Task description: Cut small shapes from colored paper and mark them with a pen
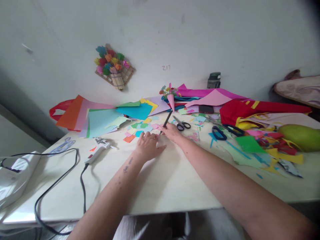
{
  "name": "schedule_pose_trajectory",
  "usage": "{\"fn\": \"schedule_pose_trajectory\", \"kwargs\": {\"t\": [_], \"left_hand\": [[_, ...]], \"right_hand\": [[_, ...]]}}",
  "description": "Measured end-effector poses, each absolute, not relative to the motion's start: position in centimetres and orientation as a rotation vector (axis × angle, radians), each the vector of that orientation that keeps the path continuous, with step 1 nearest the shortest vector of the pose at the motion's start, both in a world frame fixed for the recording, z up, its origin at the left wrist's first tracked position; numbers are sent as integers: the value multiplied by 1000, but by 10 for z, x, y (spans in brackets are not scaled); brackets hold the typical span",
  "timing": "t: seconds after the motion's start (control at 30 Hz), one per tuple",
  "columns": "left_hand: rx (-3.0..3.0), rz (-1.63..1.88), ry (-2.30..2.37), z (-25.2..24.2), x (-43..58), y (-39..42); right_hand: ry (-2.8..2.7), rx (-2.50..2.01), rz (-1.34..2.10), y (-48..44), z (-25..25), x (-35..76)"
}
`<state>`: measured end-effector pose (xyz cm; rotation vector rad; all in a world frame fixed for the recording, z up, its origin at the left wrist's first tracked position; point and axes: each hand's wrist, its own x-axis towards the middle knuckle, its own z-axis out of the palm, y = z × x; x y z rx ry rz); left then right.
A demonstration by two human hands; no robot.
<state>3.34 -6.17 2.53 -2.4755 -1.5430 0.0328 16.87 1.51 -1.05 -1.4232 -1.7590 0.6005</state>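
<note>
My right hand (171, 132) is closed around a slim black pencil (167, 119), tilted with its lower end at the table beside my left fingertips. My left hand (148, 146) rests on the table with its thumb spread away from the fingers. A small pinkish paper piece seems to lie under its fingertips, mostly hidden. Just beyond both hands are several small cut paper pieces (140, 126) in green, blue, pink and orange. Small black-handled scissors (183, 125) lie right of the pencil. Farther back stands a pink paper cone (170, 101) with small colourful paper shapes around its top.
At left are a white glue gun (97, 150), its black cable, and a white power strip (21, 170). Coloured sheets (102, 120) pile up behind. To the right lie larger scissors (226, 131), paper scraps, red cloth (235, 111), a phone (206, 109) and a green fruit (301, 137).
</note>
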Motion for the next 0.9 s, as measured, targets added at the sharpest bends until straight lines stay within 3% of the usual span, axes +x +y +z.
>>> {"fn": "schedule_pose_trajectory", "kwargs": {"t": [0.9], "left_hand": [[-2472,33,-1546,24,33,-61]], "right_hand": [[-1742,-1409,678,9,-4,170]]}}
